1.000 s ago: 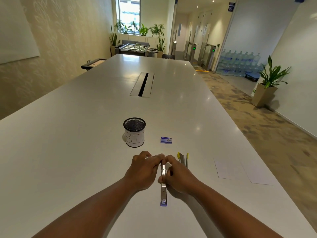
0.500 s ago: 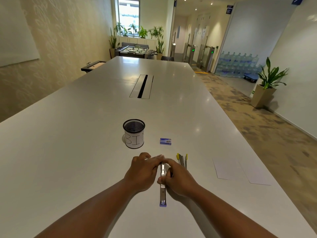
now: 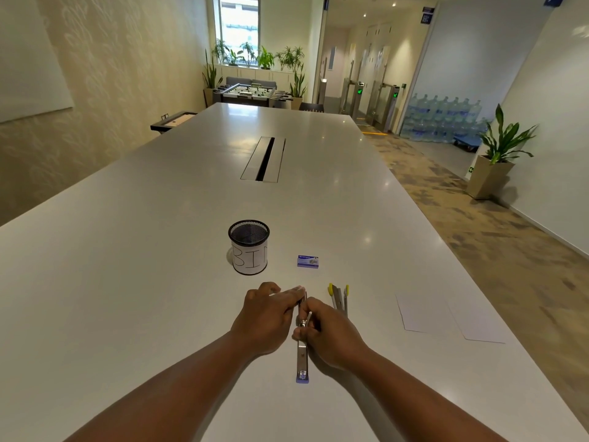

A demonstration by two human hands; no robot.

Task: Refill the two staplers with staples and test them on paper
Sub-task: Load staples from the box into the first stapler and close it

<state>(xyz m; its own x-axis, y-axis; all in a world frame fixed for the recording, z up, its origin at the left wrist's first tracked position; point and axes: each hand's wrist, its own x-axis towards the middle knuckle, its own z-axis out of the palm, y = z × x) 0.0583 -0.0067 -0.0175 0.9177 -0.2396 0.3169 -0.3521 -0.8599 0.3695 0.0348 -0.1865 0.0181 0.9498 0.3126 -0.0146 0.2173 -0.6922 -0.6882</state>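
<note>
A purple stapler lies opened out flat on the white table, its metal channel pointing away from me. My left hand lies along the far half of the stapler, fingers stretched over it. My right hand pinches the stapler's middle part between thumb and fingers. A second stapler with yellow ends lies open just to the right. The small blue staple box sits beyond the hands. Two white paper sheets lie to the right.
A black mesh cup labelled BIN stands left of the staple box. A cable slot runs along the table's middle. The table's right edge drops to a carpeted floor with a potted plant.
My right hand has slid a little back toward me along the stapler. My left hand stays on the far half. Nothing else on the table has moved.
</note>
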